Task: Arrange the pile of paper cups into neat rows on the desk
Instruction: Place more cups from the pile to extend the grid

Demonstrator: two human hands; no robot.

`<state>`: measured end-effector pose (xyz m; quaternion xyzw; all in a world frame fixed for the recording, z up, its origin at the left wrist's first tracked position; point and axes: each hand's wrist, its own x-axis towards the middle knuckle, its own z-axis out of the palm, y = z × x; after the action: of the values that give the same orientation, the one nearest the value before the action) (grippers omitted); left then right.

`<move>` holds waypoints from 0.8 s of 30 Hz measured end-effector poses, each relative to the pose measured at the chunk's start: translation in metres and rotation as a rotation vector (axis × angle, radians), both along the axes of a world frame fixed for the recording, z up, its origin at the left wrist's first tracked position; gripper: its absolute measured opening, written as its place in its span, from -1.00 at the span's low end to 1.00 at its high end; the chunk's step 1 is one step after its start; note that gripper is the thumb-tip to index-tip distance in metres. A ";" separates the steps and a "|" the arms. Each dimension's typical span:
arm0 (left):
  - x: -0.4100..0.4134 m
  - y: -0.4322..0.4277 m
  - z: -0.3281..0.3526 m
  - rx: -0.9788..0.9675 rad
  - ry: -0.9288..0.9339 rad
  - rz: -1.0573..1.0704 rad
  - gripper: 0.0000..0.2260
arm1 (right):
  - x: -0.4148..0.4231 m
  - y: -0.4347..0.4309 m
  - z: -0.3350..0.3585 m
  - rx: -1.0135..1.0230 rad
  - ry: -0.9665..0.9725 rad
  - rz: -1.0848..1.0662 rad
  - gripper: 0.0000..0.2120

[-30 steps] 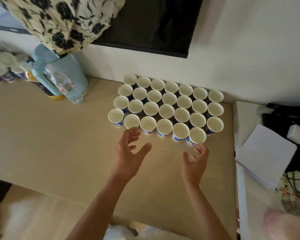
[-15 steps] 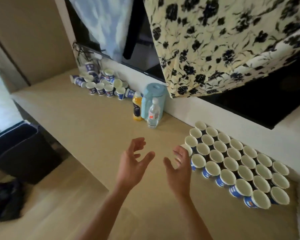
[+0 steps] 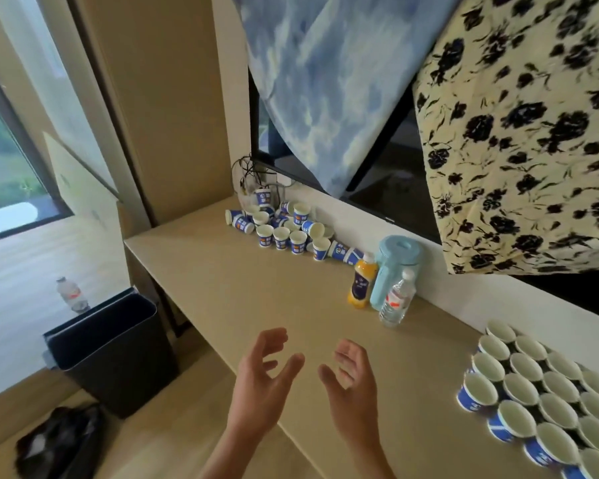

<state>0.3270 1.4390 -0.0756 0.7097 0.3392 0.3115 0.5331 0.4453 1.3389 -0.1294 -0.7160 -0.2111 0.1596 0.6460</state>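
2 hands (image 3: 305, 382) open and empty, arranged cups (image 3: 547, 402) mouths up, pile (image 3: 284, 226) partly toppled sideways

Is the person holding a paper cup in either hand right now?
No, the left hand and right hand are both open and empty above the desk.

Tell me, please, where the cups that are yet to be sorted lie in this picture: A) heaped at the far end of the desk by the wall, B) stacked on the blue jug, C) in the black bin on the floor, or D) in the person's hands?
A: the loose cups lie jumbled at the desk's far end by the wall, while the left hand and right hand are empty.
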 end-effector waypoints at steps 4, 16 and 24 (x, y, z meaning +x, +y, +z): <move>0.008 0.040 -0.006 0.000 0.011 0.004 -0.73 | 0.012 0.044 -0.009 -0.013 0.029 0.013 -0.51; 0.091 0.220 -0.016 0.051 0.147 -0.077 -0.55 | 0.088 0.218 -0.048 0.027 0.182 -0.038 -0.53; 0.158 0.291 -0.037 -0.030 0.174 -0.172 -0.55 | 0.144 0.264 -0.062 -0.096 0.211 -0.131 -0.49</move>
<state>0.4851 1.7303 -0.1130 0.7525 0.3267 0.1969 0.5368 0.5896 1.6032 -0.1914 -0.7376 -0.0867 0.2016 0.6386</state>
